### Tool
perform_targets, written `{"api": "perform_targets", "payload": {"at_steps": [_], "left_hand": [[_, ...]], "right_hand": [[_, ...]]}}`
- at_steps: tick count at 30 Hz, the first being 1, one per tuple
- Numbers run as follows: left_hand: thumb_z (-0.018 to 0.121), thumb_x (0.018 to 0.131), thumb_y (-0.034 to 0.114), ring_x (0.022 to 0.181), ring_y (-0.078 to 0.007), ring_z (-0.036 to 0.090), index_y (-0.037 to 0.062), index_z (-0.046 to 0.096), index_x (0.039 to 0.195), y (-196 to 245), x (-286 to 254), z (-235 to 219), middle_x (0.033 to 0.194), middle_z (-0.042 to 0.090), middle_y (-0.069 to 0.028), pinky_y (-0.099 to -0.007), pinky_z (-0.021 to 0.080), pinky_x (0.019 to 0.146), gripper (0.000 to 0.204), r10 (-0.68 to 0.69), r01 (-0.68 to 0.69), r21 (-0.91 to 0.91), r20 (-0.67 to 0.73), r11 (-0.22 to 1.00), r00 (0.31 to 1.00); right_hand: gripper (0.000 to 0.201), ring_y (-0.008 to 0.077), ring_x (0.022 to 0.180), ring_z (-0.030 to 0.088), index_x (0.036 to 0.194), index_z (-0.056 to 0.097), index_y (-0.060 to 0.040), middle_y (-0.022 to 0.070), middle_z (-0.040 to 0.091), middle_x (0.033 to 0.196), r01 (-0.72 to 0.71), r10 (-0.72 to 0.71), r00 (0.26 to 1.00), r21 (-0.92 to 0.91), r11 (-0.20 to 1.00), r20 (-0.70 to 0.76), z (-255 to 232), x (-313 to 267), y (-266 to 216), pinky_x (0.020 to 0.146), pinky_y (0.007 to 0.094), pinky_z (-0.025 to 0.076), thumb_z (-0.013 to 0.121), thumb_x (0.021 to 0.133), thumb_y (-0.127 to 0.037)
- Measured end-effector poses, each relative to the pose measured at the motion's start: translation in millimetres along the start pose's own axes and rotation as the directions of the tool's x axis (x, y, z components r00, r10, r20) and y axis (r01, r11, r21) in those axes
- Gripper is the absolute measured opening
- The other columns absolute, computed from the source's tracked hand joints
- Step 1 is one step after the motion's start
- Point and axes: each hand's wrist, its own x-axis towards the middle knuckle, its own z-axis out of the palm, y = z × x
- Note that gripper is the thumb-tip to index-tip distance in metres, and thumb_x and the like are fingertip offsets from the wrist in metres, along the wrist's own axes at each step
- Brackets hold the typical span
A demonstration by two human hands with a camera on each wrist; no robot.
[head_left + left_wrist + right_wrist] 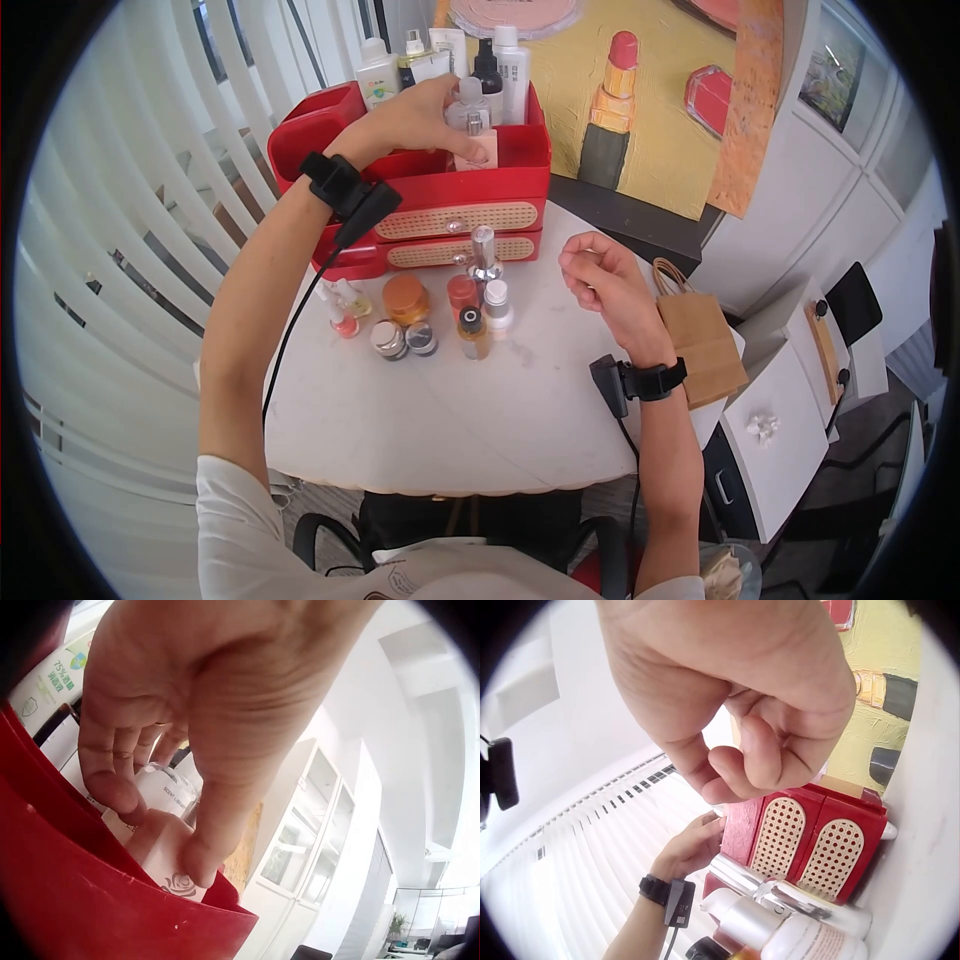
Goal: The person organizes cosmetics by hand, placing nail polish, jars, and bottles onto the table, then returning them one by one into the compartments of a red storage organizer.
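Observation:
My left hand (412, 118) reaches into the red organizer (520, 184). Its thumb and fingers pinch a small pale pink box (159, 841) printed with a rose line drawing, low behind the organizer's front wall. A clear bottle (160, 787) with small lettering stands right behind the box. Over the table's right side my right hand (618, 288) is held up, its fingers loosely curled with nothing in them. In the right wrist view, a bottle with a long silver cap (739, 874) stands in front of the organizer's woven drawer fronts (778, 836).
Several bottles, among them a white pump bottle (377, 72), fill the organizer's back row. On the white table (400, 430) stand an orange jar (405, 300), an amber bottle (473, 343), two small jars and nail polishes (344, 322). A paper bag (702, 345) sits at right.

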Motion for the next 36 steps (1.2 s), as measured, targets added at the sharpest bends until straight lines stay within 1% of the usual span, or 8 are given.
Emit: {"api": "perform_targets", "payload": {"at_steps": [2, 6, 12, 14, 21, 28, 33, 36], "left_hand": [[0.091, 0.062, 0.038, 0.075, -0.0200, 0.068, -0.0076, 0.052, 0.124, -1, 5, -2, 0.095, 0.067, -0.0176, -0.0305, 0.055, 0.065, 0.087, -0.059, 0.098, -0.139, 0.258, 0.985, 0.964], [0.090, 0.061, 0.039, 0.066, -0.0181, 0.066, -0.0092, 0.055, 0.117, 5, 6, 7, 0.084, 0.067, -0.0120, -0.0310, 0.055, 0.059, 0.081, -0.132, 0.152, -0.060, 0.252, 0.987, 0.959], [0.089, 0.061, 0.037, 0.070, -0.0172, 0.066, -0.0097, 0.058, 0.114, 17, 2, 10, 0.087, 0.067, -0.0134, -0.0278, 0.051, 0.055, 0.077, -0.135, 0.135, 0.011, 0.152, 0.991, 0.979], [0.089, 0.060, 0.036, 0.074, -0.0181, 0.066, -0.0089, 0.060, 0.112, 12, 6, 11, 0.090, 0.068, -0.0145, -0.0272, 0.051, 0.056, 0.074, -0.005, -0.001, 0.095, 0.058, 0.995, 0.998], [0.088, 0.064, 0.035, 0.083, -0.0161, 0.067, -0.0035, 0.065, 0.107, 50, -24, -88, 0.093, 0.070, -0.0096, -0.0281, 0.053, 0.074, 0.062, 0.208, -0.206, 0.026, -0.102, 0.978, 0.973], [0.088, 0.062, 0.034, 0.077, -0.0145, 0.065, -0.0026, 0.065, 0.103, 40, -134, -142, 0.087, 0.067, -0.0081, -0.0267, 0.053, 0.069, 0.060, -0.100, 0.113, 0.161, -0.089, 0.981, 0.991], [0.087, 0.061, 0.026, 0.072, -0.0150, 0.061, 0.0000, 0.065, 0.095, 4, -204, -127, 0.079, 0.064, -0.0052, -0.0279, 0.051, 0.067, 0.049, -0.443, 0.445, 0.290, -0.077, 0.847, 0.893], [0.088, 0.061, 0.024, 0.073, -0.0143, 0.060, 0.0007, 0.064, 0.095, -35, -232, -104, 0.079, 0.062, -0.0038, -0.0282, 0.050, 0.071, 0.047, -0.366, 0.365, 0.045, 0.011, 0.930, 0.930]], "right_hand": [[0.011, -0.0004, 0.055, 0.042, 0.097, 0.061, -0.0075, -0.0041, 0.057, 0.070, 0.010, -0.010, 1.000, 0.002, 1.000, 0.026, -1, 1, 1, 0.046, 0.0165, 0.028, 0.067, 0.092, -0.016], [0.012, -0.0004, 0.054, 0.042, 0.097, 0.061, -0.0074, -0.0039, 0.057, 0.070, 0.004, -0.005, 1.000, 0.008, 1.000, 0.029, -1, 0, 1, 0.046, 0.0166, 0.028, 0.068, 0.092, -0.016], [0.012, -0.0003, 0.054, 0.041, 0.097, 0.061, -0.0074, -0.0036, 0.057, 0.070, 0.005, -0.005, 1.000, 0.004, 1.000, 0.014, 1, 0, -1, 0.046, 0.0171, 0.027, 0.068, 0.092, -0.016], [0.012, -0.0004, 0.054, 0.041, 0.097, 0.061, -0.0077, -0.0038, 0.057, 0.071, -0.004, 0.004, 1.000, -0.010, 1.000, -0.005, 1, -1, -2, 0.046, 0.0167, 0.027, 0.068, 0.092, -0.017], [0.009, -0.0007, 0.055, 0.041, 0.096, 0.061, -0.0081, -0.0044, 0.056, 0.071, -0.010, 0.009, 1.000, 0.033, 0.999, 0.015, -1, 0, 1, 0.046, 0.0160, 0.026, 0.066, 0.092, -0.015], [0.009, -0.0009, 0.054, 0.041, 0.097, 0.061, -0.0086, -0.0045, 0.056, 0.070, -0.004, 0.003, 1.000, 0.037, 0.999, 0.022, -3, 1, 3, 0.044, 0.0152, 0.026, 0.065, 0.092, -0.014], [0.010, -0.0013, 0.054, 0.040, 0.096, 0.061, -0.0092, -0.0057, 0.055, 0.070, -0.003, 0.003, 1.000, 0.008, 1.000, 0.015, -1, 0, 4, 0.044, 0.0153, 0.025, 0.066, 0.093, -0.017], [0.009, -0.0016, 0.055, 0.041, 0.095, 0.061, -0.0105, -0.0065, 0.055, 0.070, -0.014, 0.014, 1.000, -0.032, 0.999, -0.014, 1, -1, 0, 0.045, 0.0155, 0.025, 0.066, 0.092, -0.017]]}}
